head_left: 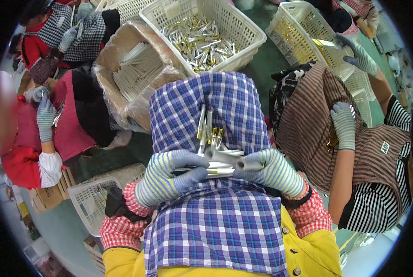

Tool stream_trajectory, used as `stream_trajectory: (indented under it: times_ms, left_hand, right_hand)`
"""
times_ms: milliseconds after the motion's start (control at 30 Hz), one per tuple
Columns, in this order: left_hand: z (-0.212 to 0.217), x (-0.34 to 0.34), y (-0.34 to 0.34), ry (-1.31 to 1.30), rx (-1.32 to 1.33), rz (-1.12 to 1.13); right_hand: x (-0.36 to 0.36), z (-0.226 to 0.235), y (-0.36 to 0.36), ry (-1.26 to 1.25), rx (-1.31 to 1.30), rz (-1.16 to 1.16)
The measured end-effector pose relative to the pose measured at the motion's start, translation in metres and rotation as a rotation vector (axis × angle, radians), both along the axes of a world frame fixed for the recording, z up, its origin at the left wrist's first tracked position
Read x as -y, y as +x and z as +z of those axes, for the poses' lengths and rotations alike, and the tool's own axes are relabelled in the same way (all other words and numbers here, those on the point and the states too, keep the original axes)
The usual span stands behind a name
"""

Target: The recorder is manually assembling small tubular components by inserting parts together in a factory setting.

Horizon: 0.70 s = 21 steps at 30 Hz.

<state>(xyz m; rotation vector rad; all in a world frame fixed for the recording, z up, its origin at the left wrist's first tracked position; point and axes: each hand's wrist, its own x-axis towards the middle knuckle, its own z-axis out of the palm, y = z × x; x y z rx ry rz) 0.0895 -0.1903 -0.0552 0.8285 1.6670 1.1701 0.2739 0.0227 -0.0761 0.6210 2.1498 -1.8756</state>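
My left hand [168,177] and my right hand [274,171], both in striped knit gloves with grey fingertips, are close together above my lap. Between their fingers is a short silver-grey tube [228,159], smeared by motion; its right end lies in my right fingers and its left end meets my left fingertips. Several white sticks [221,165] lie just under the tube, some of them reaching to my left thumb. Farther up the blue checked cloth [178,108] rest silver tubes [201,124] and small gold pieces [215,135].
Ahead stands a white plastic crate [252,46] of silver and gold tubes. Beside it, a plastic-lined box [106,87] contains white sticks. Another crate [82,201] sits at left. A co-worker in brown stripes [308,120] sits close on my right; others sit at left.
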Motion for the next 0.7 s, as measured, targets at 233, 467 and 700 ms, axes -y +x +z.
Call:
stream_trajectory:
  times_ms: [233,467,700]
  left_hand:
    - [-0.042,-0.035,-0.070,0.244,-0.866,-0.060]
    - [-0.056,-0.058,-0.059,0.008,-1.260,-0.542]
    - [-0.065,-0.060,-0.068,0.080,-1.188,-0.629]
  right_hand:
    - [-0.026,-0.015,0.003,-0.568,0.062,-0.350]
    - [0.000,-0.022,-0.019,0.481,-0.216,0.251]
    - [-0.010,-0.025,-0.021,0.458,-0.096,0.268]
